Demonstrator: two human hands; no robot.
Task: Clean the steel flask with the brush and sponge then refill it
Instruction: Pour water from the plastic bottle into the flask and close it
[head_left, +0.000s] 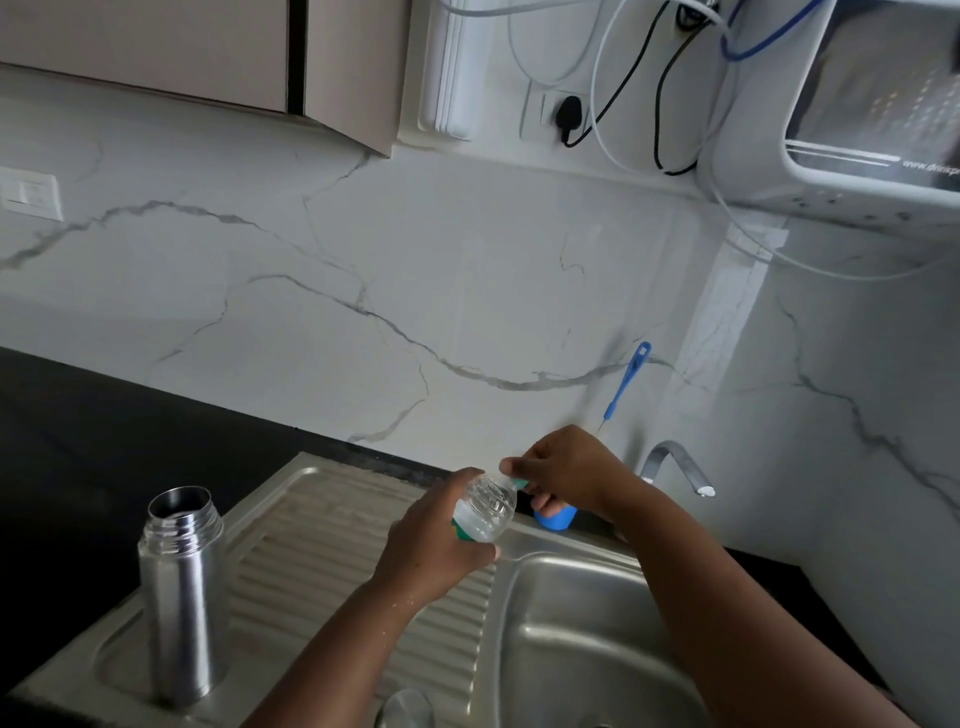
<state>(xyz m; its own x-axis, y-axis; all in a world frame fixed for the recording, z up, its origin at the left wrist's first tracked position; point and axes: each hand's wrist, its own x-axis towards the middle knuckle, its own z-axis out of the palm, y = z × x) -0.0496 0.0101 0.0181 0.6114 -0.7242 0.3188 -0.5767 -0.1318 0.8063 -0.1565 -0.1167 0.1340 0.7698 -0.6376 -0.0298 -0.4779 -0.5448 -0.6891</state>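
Steel flask stood uncapped lower left while left hand gripped a clear bottle, right hand pinching its green cap

Dim, cool, even lighting; soft glare on steel flask and sink; dark surface nearly featureless. Wide-angle bending at edges; slight motion blur, strongest upper right.

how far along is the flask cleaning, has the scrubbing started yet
Early stage. Done: the steel flask stands upright and uncapped on the sink's drainboard. In hand: the left hand holds a small clear bottle with a green label, and the right hand pinches its green cap. Left: the blue brush leans untouched against the wall, no sponge is visible, and scrubbing, rinsing and refilling remain.
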